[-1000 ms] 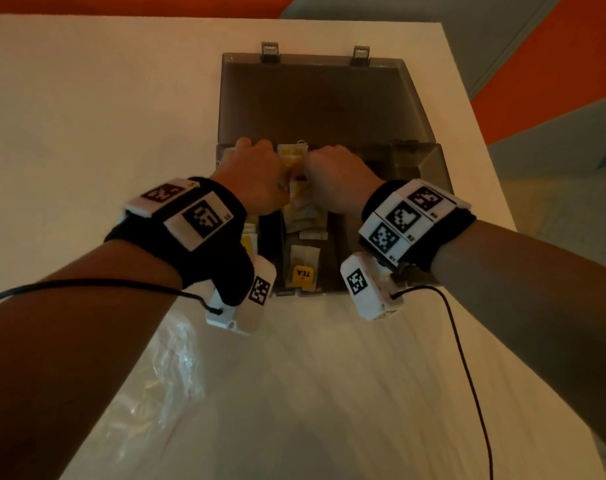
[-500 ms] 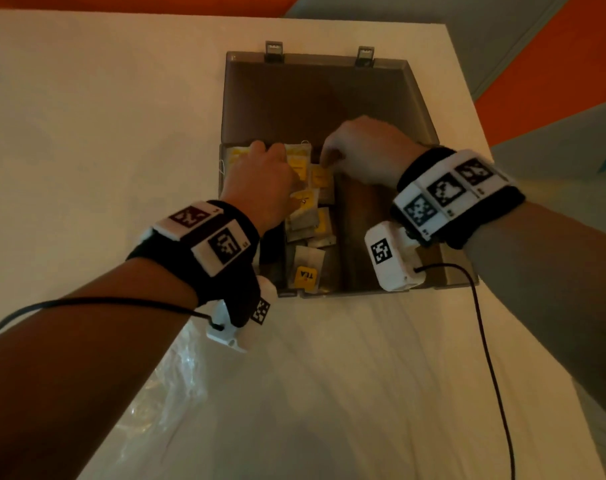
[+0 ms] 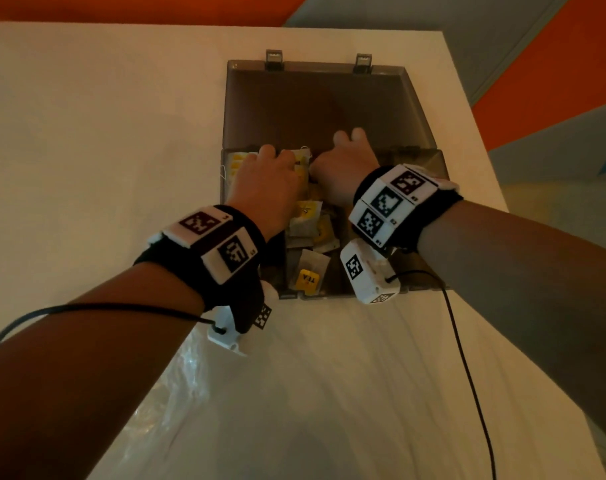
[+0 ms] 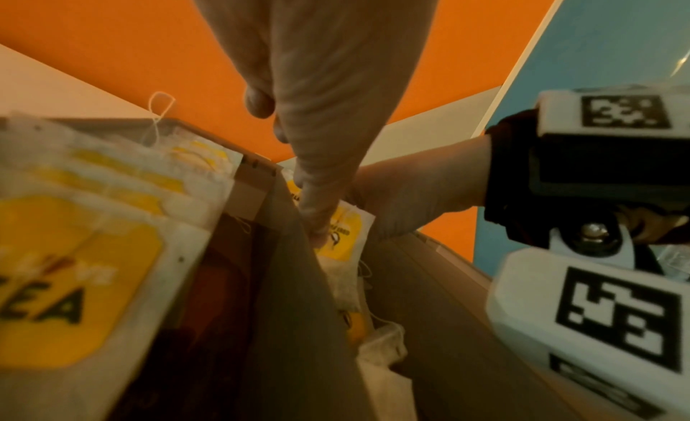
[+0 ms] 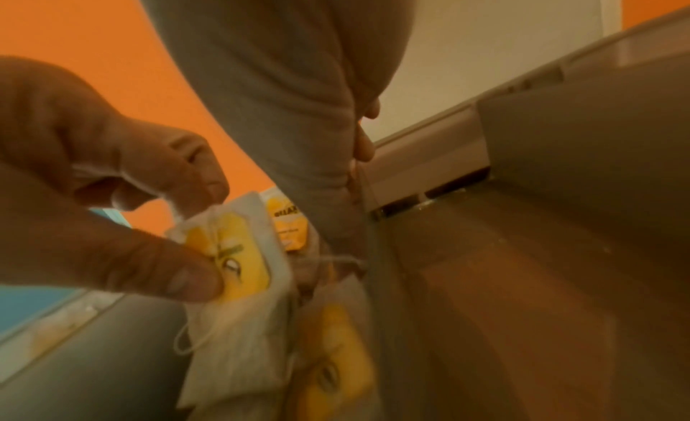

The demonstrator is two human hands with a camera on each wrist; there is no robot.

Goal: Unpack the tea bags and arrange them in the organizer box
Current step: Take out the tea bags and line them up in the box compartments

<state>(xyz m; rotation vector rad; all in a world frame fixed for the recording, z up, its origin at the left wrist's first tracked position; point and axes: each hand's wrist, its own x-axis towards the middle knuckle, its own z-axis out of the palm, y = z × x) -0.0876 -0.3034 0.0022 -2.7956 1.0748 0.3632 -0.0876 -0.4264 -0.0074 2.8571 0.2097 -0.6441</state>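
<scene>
The grey organizer box [image 3: 440, 164] lies open on the table, its lid [image 3: 315, 105] folded back. Several tea bags [image 3: 308, 223] with yellow tags lie loose in the middle compartment. More tea bags [image 4: 74, 265] stand in a row in the left one. My left hand [image 3: 270, 178] is at the far end of the middle compartment and pinches a tea bag [image 5: 231, 259] between thumb and forefinger. My right hand [image 3: 343, 164] is close beside it, fingers [image 5: 336, 215] down along the divider among the bags. Whether they hold one is hidden.
A crumpled clear plastic bag [image 3: 177, 393] lies on the white table [image 3: 104, 133] near my left forearm. The box's right compartment looks bare. Black cables [image 3: 467, 368] trail from both wrists. The table's right edge runs close to the box.
My right hand lifted away toward the lid half a second ago and has come back down beside the left hand. The left hand stayed at the far end of the middle compartment.
</scene>
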